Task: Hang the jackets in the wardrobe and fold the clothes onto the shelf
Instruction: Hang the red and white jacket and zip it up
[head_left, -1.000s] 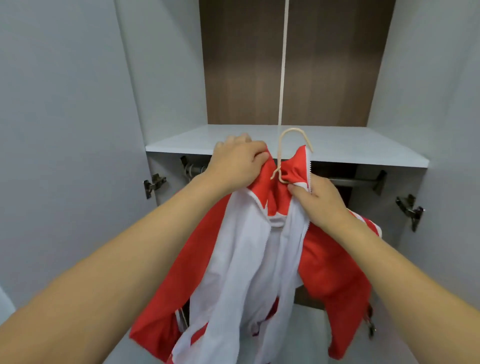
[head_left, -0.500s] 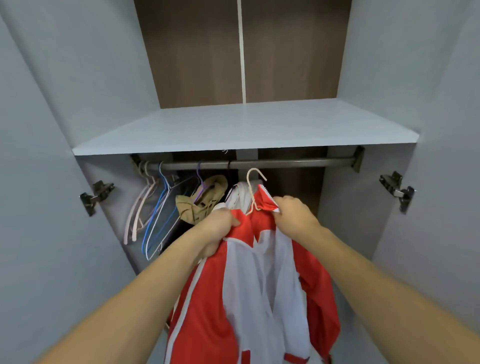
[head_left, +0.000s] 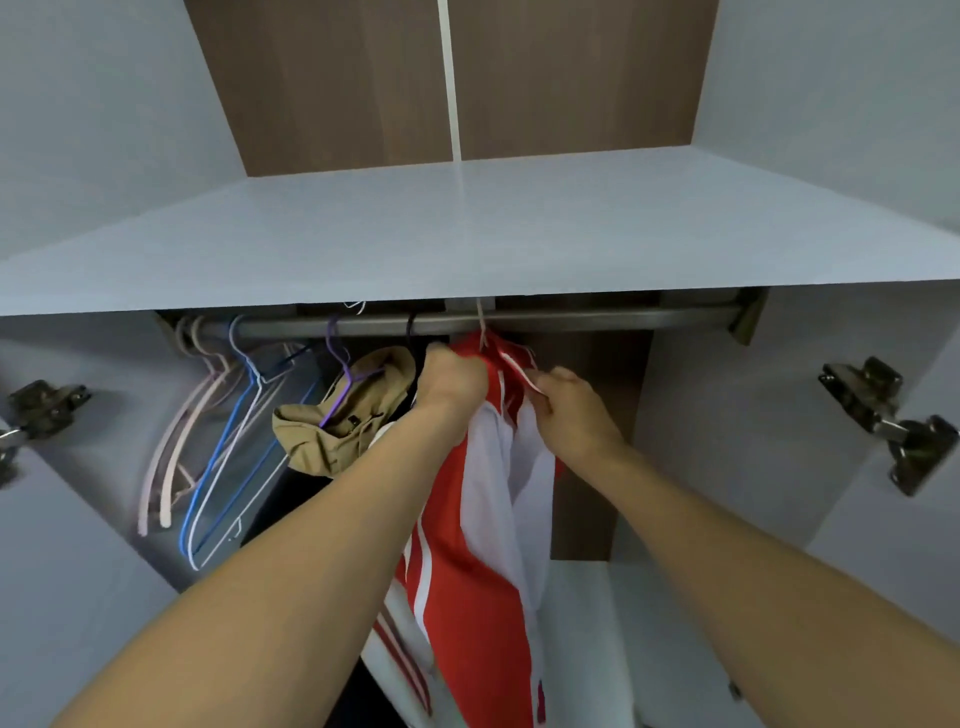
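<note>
L hand (head_left: 451, 381) is gripping the red/white jacket (head_left: 470, 561) at the collar; R hand (head_left: 570, 410) is pinching its front edge. Jacket is hanging on a hanger (head_left: 481, 325) hooked over the rail (head_left: 597, 318), under the shelf (head_left: 467, 234), beside a tan jacket (head_left: 332, 421).

The zip-up fabric jacket (head_left: 467, 545) is bright red with broad white panels and thin white stripes. A crumpled cloth garment (head_left: 337, 421) is khaki tan, on a purple wire hanger (head_left: 340, 364). Bare wire hangers are blue (head_left: 228, 457) and pale pink (head_left: 166, 467). The flat wardrobe shelf (head_left: 467, 234) is pale grey; the back panel (head_left: 337, 78) is brown woodgrain; the metal rail (head_left: 597, 318) is dull grey.
</note>
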